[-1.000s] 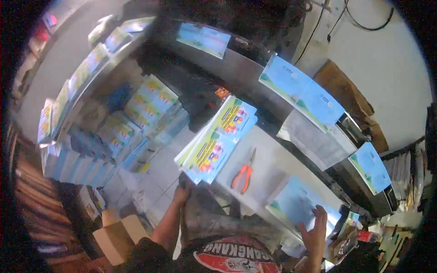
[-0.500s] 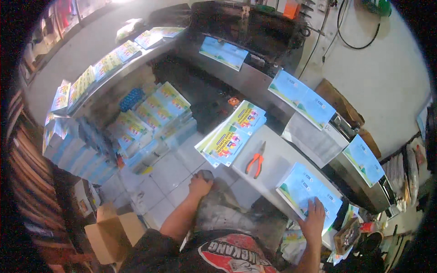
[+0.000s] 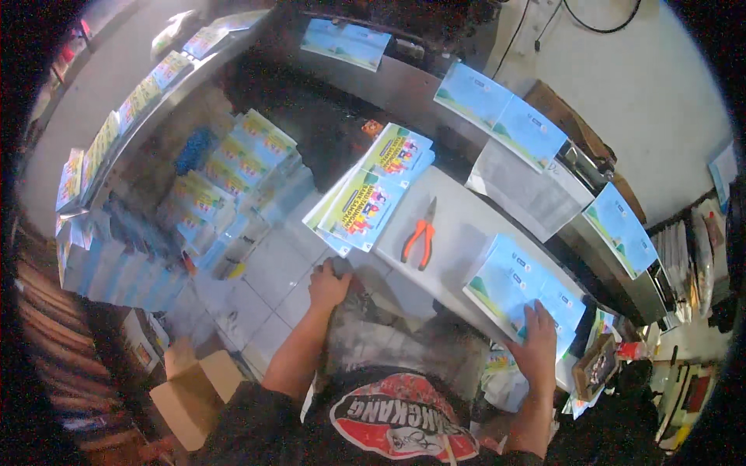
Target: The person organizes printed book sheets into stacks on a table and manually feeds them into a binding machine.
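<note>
My right hand (image 3: 536,342) lies with its fingers stretched over the near edge of a stack of blue booklets (image 3: 505,272) on the white bench (image 3: 458,213). My left hand (image 3: 329,289) is beside my lap, its fingers curled around a dark grey rounded thing (image 3: 342,266) that I cannot make out. Between the hands, pliers with orange handles (image 3: 420,242) rest on the bench, jaws pointing away. Farther along the bench, a stack of booklets with colourful yellow-and-white covers (image 3: 361,206) overhangs its left edge.
Piled booklets (image 3: 237,175) stand on the tiled floor (image 3: 268,291) at left, with more bundles (image 3: 128,268) beside them. An opened cardboard box (image 3: 194,396) sits lower left. Blue sheets lie on the metal machine ledge (image 3: 420,101) beyond the bench. A small tray (image 3: 594,369) is right of my hand.
The whole view has shifted, so the bench and booklets appear higher and farther left. Against the things around them, both hands have barely moved.
</note>
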`<state>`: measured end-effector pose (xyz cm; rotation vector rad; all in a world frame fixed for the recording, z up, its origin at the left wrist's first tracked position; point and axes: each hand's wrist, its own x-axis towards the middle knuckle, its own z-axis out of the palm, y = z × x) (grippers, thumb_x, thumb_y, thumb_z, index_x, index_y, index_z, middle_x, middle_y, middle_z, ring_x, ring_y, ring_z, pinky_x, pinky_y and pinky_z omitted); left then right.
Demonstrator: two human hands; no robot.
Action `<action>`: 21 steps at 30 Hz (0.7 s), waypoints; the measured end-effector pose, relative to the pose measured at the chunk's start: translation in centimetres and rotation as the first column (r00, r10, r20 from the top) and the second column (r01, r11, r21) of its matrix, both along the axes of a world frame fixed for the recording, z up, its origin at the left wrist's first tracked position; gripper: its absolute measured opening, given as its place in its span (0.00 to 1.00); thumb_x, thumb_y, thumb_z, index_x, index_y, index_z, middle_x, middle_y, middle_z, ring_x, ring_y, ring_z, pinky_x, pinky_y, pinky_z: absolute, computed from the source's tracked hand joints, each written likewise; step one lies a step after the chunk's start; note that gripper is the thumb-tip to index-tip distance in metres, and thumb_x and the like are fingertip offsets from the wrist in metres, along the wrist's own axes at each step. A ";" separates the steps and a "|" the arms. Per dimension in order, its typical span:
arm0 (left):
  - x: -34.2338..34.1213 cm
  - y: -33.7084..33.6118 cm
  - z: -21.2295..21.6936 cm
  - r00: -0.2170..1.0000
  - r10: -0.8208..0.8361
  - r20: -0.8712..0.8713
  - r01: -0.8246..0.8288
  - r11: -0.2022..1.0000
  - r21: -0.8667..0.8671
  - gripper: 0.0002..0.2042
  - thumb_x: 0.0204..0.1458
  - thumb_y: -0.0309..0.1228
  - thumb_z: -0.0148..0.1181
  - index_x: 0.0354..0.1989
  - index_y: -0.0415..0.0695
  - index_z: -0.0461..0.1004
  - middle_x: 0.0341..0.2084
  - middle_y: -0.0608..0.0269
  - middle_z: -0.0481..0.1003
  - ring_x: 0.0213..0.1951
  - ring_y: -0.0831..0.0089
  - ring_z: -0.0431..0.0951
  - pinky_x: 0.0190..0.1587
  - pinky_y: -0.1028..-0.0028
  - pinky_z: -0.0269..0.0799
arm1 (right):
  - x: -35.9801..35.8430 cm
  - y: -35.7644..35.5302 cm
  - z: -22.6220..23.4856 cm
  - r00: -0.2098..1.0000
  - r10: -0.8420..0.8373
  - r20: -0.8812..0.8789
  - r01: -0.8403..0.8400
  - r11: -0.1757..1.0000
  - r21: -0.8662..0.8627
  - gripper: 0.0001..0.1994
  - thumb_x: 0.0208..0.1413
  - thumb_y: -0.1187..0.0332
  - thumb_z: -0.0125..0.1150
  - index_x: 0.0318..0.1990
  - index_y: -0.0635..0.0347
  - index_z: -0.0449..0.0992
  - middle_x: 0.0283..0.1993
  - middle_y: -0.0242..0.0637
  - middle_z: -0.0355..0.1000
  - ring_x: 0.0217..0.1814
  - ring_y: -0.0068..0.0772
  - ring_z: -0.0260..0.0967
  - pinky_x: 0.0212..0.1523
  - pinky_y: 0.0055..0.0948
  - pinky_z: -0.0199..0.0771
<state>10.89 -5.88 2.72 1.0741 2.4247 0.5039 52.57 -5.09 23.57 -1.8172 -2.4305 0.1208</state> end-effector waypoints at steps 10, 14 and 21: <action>-1.6 -2.0 -0.4 1.000 0.019 0.005 -0.019 1.000 -0.010 0.36 0.46 0.51 0.54 0.61 0.44 0.59 0.54 0.40 0.64 0.55 0.43 0.66 0.53 0.51 0.66 | 0.1 -0.6 0.5 1.000 0.016 0.025 -0.015 0.999 -0.036 0.39 0.36 0.63 0.73 0.59 0.60 0.62 0.64 0.51 0.56 0.66 0.53 0.53 0.63 0.47 0.56; -0.6 -1.2 -0.2 0.999 -0.014 -0.034 0.010 0.995 -0.104 0.37 0.48 0.51 0.53 0.62 0.40 0.56 0.54 0.37 0.63 0.55 0.42 0.65 0.52 0.49 0.65 | -1.3 0.0 0.7 0.995 -0.029 0.091 0.034 0.998 -0.050 0.39 0.35 0.62 0.73 0.59 0.60 0.62 0.63 0.51 0.58 0.65 0.53 0.53 0.63 0.47 0.57; 0.8 0.4 -0.2 0.979 -0.152 -0.138 0.119 0.967 -0.224 0.42 0.49 0.53 0.52 0.63 0.31 0.50 0.60 0.34 0.56 0.58 0.42 0.61 0.54 0.47 0.62 | -0.2 0.4 1.5 1.000 -0.018 -0.008 0.017 0.997 -0.082 0.39 0.31 0.68 0.75 0.57 0.62 0.66 0.63 0.49 0.61 0.64 0.50 0.57 0.62 0.39 0.60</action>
